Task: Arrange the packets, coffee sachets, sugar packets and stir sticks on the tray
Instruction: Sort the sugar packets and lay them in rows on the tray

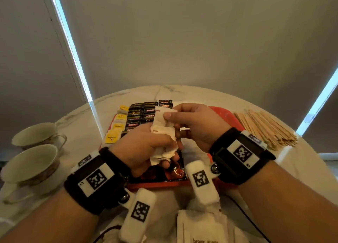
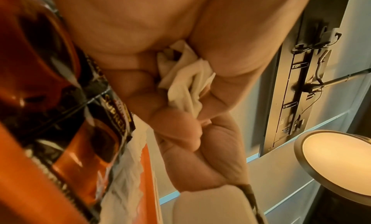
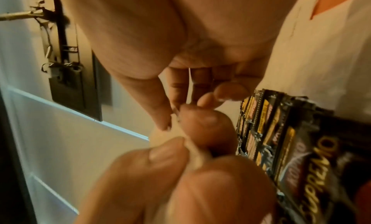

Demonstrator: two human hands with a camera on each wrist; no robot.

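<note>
Over the round white marble desk [image 1: 182,91] and red plastic tray [image 1: 226,114], the left hand [image 1: 146,147] clutches a bundle of white paper sugar packets [image 1: 162,131] while the right hand [image 1: 193,122] pinches the top one, so a loosened squeeze could spill them onto the arranged sachets.

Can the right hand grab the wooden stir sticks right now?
Probably not yet: the right hand is busy pinching the white packets. The stir sticks lie uncovered beside it.

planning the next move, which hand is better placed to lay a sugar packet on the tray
Right. The right hand pinches the top sugar packet of the bunch, above the bare right part of the red tray. The left hand grips the remaining bunch, so it looks busy.
</note>
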